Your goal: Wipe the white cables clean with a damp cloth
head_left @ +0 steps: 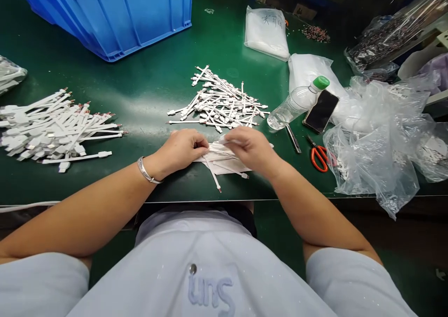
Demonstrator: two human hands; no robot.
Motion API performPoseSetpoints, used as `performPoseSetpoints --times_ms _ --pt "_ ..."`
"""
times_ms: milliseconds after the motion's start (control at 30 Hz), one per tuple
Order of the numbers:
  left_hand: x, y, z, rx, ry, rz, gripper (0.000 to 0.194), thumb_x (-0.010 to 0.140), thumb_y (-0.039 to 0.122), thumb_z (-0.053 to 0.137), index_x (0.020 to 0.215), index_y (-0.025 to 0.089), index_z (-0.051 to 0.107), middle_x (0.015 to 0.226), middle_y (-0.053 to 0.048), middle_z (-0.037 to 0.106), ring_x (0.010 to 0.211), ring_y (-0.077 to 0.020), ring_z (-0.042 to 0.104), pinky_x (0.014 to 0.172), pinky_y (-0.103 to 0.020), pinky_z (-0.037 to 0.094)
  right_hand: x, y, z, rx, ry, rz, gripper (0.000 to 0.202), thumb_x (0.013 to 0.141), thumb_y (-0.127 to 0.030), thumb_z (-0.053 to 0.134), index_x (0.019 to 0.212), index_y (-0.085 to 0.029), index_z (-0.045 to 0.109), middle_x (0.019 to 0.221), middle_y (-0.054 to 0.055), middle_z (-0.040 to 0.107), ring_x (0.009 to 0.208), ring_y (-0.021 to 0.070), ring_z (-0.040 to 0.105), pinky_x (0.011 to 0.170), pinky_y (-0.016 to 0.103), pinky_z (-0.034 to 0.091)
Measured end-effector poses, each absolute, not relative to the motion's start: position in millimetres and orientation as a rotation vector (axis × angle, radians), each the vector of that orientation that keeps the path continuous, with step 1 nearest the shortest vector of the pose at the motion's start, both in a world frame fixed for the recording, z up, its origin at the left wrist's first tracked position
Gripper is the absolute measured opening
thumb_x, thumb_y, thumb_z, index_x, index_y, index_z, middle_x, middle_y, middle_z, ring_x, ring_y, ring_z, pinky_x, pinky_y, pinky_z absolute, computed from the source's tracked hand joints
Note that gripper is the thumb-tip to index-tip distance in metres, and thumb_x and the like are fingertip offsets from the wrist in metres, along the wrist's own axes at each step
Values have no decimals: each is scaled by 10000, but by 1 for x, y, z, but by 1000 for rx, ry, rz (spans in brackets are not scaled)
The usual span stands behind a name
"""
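Note:
My left hand (182, 150), with a silver bracelet at the wrist, is closed in a pinch at the end of a short white cable (213, 175) whose other end shows bare wire tips. Across from it my right hand (252, 150) is closed, with a small white piece at its fingertips that I cannot make out clearly. Between and beneath the hands lies a white cloth or sheet (224, 168), with several white cables on it. Just beyond my hands is a loose heap of short white cables (224, 102) with plugs and stripped ends.
A larger heap of white cables (59, 126) lies left, below a blue crate (129, 14). To the right are a water bottle (292, 105), phone (321, 111), dark pen-like tool (293, 139), red-handled scissors (318, 156) and clear plastic bags (374, 158). White packages (268, 32) lie farther back.

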State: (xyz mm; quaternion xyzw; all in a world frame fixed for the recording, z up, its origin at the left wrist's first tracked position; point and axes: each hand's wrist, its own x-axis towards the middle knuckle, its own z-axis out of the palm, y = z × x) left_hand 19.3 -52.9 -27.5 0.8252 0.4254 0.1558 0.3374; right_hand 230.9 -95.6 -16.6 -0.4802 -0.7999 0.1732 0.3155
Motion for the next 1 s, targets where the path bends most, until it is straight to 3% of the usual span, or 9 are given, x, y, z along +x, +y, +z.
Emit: performPoseSetpoints --times_ms 200,433,533,667,767,900,1000 --pt "22 -52 -25 2103 1139 361 135 764 263 576 772 181 684 801 -8 705 729 -152 596 686 -270 411 215 -102 -19 -1351 -2801 0 329 873 -77 450 1059 -204 690 915 93 576 849 206 441 686 311 345" --pt "22 -51 -24 2123 1142 343 140 757 277 569 749 181 669 758 -7 680 707 -154 577 706 -289 402 228 -108 -2 -1312 -2902 -275 272 807 -25 451 762 -179 671 809 96 559 764 217 435 620 336 304" --pt "22 -52 -24 2129 1136 348 131 760 273 564 742 182 655 769 -7 675 720 -159 573 718 -300 398 245 -113 3 -1474 -2577 -211 313 799 -10 441 886 -191 681 882 89 588 813 204 498 662 311 377" --pt "21 -52 -24 2131 1138 373 114 766 275 569 726 178 614 770 -8 661 725 -160 559 710 -298 391 268 -124 11 -1647 -2006 38 184 832 -218 588 1002 -209 656 877 38 636 793 175 576 711 298 455" --pt "19 -51 -25 2113 1143 381 115 774 282 576 728 179 595 744 -3 644 703 -153 547 686 -285 389 279 -134 17 -1756 -1612 225 248 748 -337 708 956 -208 671 839 8 668 732 160 600 688 293 482" --pt "18 -51 -26 2108 1136 394 105 792 275 580 812 184 628 744 -2 647 697 -154 558 714 -291 403 289 -146 13 -1819 -1311 476 239 769 -428 687 799 -192 679 620 -13 620 549 120 565 541 249 464" --pt "19 -52 -27 2331 1114 455 126 825 241 549 792 183 656 793 -34 655 779 -184 566 784 -327 394 295 -153 2 -1777 -1221 585 277 786 -470 670 816 -195 661 653 0 649 571 126 601 532 242 478"
